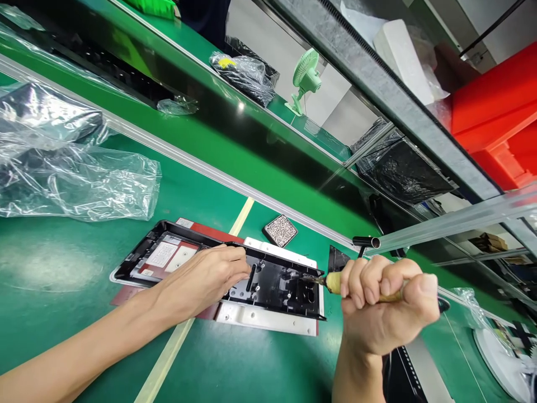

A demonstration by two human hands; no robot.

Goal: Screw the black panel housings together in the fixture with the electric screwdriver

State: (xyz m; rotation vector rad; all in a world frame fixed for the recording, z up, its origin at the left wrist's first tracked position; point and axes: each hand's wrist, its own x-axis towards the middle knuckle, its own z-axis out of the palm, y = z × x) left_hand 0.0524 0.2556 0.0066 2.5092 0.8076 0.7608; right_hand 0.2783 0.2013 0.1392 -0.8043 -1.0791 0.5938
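Observation:
A long black plastic housing (272, 282) lies on a red and white fixture (268, 318) on the green bench. My left hand (213, 275) rests over the middle of the housing, fingers bent together; whatever they pinch is hidden. My right hand (386, 296) is wrapped around the yellow handle of a tool (334, 281), whose thin metal tip reaches the right end of the housing. A white label (163, 254) shows in the left part of the housing.
A small square tray of tiny metal parts (282, 230) stands behind the housing. Clear plastic bags (79, 179) lie at left. A metal rail (210, 178) crosses behind. A green fan (306, 75) and a red bin (499, 123) are further back.

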